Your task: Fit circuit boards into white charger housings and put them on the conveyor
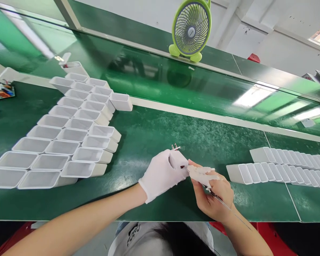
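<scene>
My left hand [160, 174], in a white glove, is closed around a small white plug housing [179, 159]. Two metal prongs [175, 146] stick out at its far end, and a dark slot with a little red shows on its near face. My right hand [213, 192] meets the housing from the right, its thumb and forefinger at the slot's edge. White, torn-looking coverings wrap some of its fingers. A thin metal tool [221, 202] lies through its grip, the back end trailing over the wrist; its tip is hidden at the housing.
Rows of open white housings [66, 128] stand on the green table to the left. More white housings [280, 172] lie nested in two rows at right. A green fan [191, 32] stands on the ledge behind. Small coloured parts [1, 91] sit far left.
</scene>
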`<state>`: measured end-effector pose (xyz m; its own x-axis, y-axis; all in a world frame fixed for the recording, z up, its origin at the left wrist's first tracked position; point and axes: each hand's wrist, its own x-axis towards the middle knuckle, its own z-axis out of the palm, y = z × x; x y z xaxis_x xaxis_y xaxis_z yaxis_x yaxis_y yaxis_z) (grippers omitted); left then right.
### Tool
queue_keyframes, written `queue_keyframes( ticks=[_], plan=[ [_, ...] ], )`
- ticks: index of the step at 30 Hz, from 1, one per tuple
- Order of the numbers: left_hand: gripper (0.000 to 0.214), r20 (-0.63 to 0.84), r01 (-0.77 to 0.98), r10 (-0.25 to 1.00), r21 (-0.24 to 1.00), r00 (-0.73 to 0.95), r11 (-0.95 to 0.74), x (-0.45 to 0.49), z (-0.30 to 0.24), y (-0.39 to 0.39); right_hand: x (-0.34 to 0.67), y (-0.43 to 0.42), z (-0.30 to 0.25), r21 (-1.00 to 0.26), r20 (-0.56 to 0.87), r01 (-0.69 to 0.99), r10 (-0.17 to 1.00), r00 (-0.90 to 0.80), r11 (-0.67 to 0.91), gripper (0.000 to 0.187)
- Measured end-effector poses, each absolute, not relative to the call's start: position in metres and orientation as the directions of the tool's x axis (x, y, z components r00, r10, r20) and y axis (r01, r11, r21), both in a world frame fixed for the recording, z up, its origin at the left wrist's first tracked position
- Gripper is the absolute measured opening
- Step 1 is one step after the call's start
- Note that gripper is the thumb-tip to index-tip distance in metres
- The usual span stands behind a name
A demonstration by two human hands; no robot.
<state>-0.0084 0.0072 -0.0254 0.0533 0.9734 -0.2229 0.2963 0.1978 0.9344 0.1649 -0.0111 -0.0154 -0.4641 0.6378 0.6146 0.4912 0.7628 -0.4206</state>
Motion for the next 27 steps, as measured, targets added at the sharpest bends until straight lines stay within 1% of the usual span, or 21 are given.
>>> queue_keyframes(
  ticks=[6, 9, 12, 15, 17, 22, 27],
  plan=[
    [0.029, -0.187, 0.253, 0.979, 0.954, 0.079, 0.162, -0.007, -0.03, 0.005, 0.163, -0.01, -0.005, -0.303, 0.602, 0.523, 0.585, -0.543, 0.797, 0.027],
    [0.027, -0.2, 0.223, 0.976, 0.959, 0.088, 0.176, -0.006, -0.03, 0.005, 0.163, -0.01, -0.002, -0.26, 0.596, 0.519, 0.558, -0.577, 0.814, 0.023],
    [0.025, -0.235, 0.225, 0.971, 0.95, 0.052, 0.218, -0.005, -0.028, 0.004, 0.164, -0.01, -0.003, -0.232, 0.603, 0.511, 0.534, -0.592, 0.828, 0.02],
    [0.022, -0.249, 0.243, 0.968, 0.941, 0.024, 0.236, -0.004, -0.027, 0.004, 0.165, -0.009, -0.005, -0.244, 0.586, 0.516, 0.548, -0.596, 0.821, 0.019],
    [0.022, -0.24, 0.257, 0.97, 0.941, 0.04, 0.222, -0.004, -0.028, 0.004, 0.163, -0.009, -0.005, -0.25, 0.585, 0.523, 0.558, -0.589, 0.815, 0.02],
    [0.023, -0.225, 0.322, 0.973, 0.925, 0.039, 0.201, -0.004, -0.032, 0.005, 0.158, -0.009, -0.003, -0.244, 0.633, 0.536, 0.551, -0.544, 0.808, 0.022],
    [0.024, -0.263, 0.31, 0.964, 0.92, 0.041, 0.238, -0.004, -0.036, 0.004, 0.157, -0.01, -0.005, -0.263, 0.634, 0.544, 0.568, -0.525, 0.797, 0.023]
  ],
)
